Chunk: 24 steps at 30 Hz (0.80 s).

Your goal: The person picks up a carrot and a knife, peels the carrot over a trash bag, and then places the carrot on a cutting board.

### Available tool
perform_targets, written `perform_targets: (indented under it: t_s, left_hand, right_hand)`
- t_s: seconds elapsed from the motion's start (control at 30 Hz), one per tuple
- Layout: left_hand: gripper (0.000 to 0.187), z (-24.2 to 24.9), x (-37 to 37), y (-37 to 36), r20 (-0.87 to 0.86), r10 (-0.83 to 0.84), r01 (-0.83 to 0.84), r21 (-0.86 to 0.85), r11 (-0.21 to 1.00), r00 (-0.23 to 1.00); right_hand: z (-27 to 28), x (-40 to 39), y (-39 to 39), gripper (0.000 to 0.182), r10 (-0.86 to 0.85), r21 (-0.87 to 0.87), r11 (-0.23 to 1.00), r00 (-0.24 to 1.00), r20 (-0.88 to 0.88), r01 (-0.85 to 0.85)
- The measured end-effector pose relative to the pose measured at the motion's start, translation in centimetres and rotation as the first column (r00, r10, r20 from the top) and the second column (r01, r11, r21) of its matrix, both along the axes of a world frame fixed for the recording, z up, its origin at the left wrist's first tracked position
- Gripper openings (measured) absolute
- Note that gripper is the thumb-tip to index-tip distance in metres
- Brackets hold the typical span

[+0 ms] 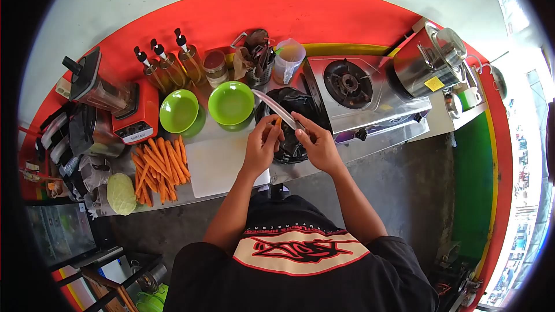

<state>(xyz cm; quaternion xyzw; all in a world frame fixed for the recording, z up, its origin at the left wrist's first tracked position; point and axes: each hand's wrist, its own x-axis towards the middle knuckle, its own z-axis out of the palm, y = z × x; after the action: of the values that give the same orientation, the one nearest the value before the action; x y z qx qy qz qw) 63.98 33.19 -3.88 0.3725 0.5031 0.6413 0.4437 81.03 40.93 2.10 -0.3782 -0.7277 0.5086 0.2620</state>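
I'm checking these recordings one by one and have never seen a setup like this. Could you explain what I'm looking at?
There is no machine here: the one picture comes from a camera worn on the head, looking forward and down; its lens curves the edges. The wearer's own bare right hand holds a knife; the bare left hand holds something orange, probably a carrot, mostly hidden. Below them is a black plastic bag. On the counter, to the left, are a white board, a pile of carrots, a cabbage and two green bowls; a gas stove stands to the right.
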Motion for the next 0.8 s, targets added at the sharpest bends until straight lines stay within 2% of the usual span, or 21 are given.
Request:
perform_targets:
  t_s: [0.03,0.13,0.17,0.2,0.27,0.3,0.37,0.43,0.5,0.57,0.63,0.73,0.77,0.8]
  left_hand:
    - [0.032,0.1,0.0,-0.2,0.000,-0.005,0.005,-0.003,1.000,1.000]
    - [0.024,0.1,0.0,-0.8,0.147,-0.031,0.034,-0.020,0.999,0.989]
    - [0.024,-0.4,-0.1,-1.0,0.145,-0.035,0.038,-0.021,0.999,0.989]
    - [0.022,-0.7,-0.2,-1.1,0.235,-0.080,0.091,-0.035,0.995,0.969]
    - [0.020,-1.4,-0.4,-1.4,0.358,-0.134,0.153,-0.026,0.988,0.924]
    - [0.020,-1.2,-0.4,-1.6,0.359,-0.137,0.156,-0.026,0.987,0.923]
    - [0.020,-1.0,-0.6,-1.7,0.164,-0.132,0.148,-0.091,0.985,0.978]
    - [0.019,-0.2,-0.8,-1.9,0.114,-0.132,0.141,-0.081,0.987,0.985]
    - [0.019,0.7,-1.0,-2.3,-0.001,-0.177,0.174,-0.153,0.973,0.984]
    - [0.021,0.0,-0.6,-2.5,-0.005,-0.158,0.156,-0.121,0.980,0.987]
    - [0.024,0.0,0.1,-2.7,0.050,-0.057,0.064,-0.151,0.987,0.997]
    - [0.026,-0.7,0.4,-3.3,0.104,0.017,-0.002,-0.144,0.990,0.994]
    - [0.026,-1.1,0.1,-3.3,0.097,0.027,-0.013,-0.141,0.990,0.995]
    - [0.024,-1.6,-0.2,-3.3,0.051,0.016,-0.007,-0.165,0.986,0.999]
  right_hand:
    - [0.3,-0.3,-0.4,0.047,-0.005,-0.003,1.000,1.000,0.000,0.005]
    - [0.5,-1.1,-1.2,0.055,0.046,0.049,0.998,0.999,-0.001,-0.046]
    - [0.4,-1.4,-1.4,0.059,0.059,0.081,0.995,0.997,0.058,-0.063]
    - [0.4,-1.5,-1.7,0.063,0.069,0.110,0.991,0.990,0.119,-0.082]
    - [-0.7,-1.8,-1.7,0.064,0.047,0.094,0.994,0.992,0.119,-0.058]
    - [-0.8,-1.9,-1.8,0.066,0.031,0.081,0.996,0.992,0.119,-0.041]
    - [-0.7,-1.9,-2.0,0.065,-0.003,0.135,0.991,0.989,0.148,-0.018]
    - [-1.0,-1.9,-2.3,0.064,-0.029,0.181,0.983,0.984,0.175,-0.003]
    - [-1.8,-1.9,-2.2,0.062,-0.100,0.351,0.936,0.977,0.186,0.029]
    - [-2.1,-2.0,-2.2,0.058,-0.102,0.313,0.949,0.968,0.227,0.027]
    - [-3.1,-2.1,-1.9,0.057,-0.146,0.229,0.970,0.956,0.253,0.087]
    - [-3.1,-2.0,-1.1,0.056,-0.155,0.228,0.970,0.937,0.314,0.084]
    - [-3.1,-2.2,-1.2,0.056,-0.146,0.230,0.970,0.940,0.307,0.076]
    - [-3.2,-2.1,-1.7,0.057,-0.082,0.256,0.967,0.940,0.330,-0.005]
